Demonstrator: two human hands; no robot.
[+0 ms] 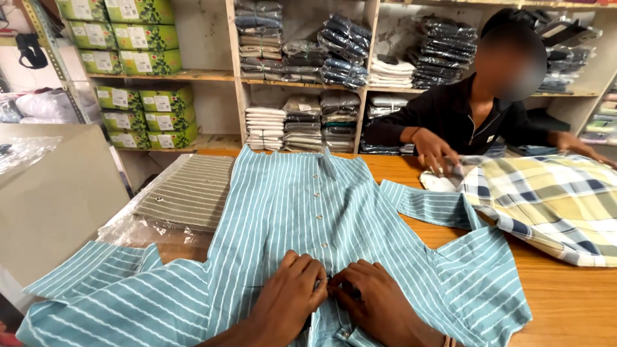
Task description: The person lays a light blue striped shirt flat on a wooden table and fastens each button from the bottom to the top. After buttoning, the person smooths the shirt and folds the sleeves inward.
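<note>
I see my left hand (290,295) and right hand (373,299) pinching the soft striped shirt (308,205); green boxes (138,99) fill the left shelves.

A teal white-striped shirt (321,212), a yellow-and-navy checked shirt (553,202), an olive striped shirt (189,193), green boxes (138,38).

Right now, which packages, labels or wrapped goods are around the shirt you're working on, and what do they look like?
Green boxes: stacked on the left shelves, rectangular, with white labels.
Clear plastic bag: on the table left of the blue striped shirt, holding a folded grey striped garment.
Bagged folded shirts: piled on the middle shelves, dark, in shiny wrap.
</note>
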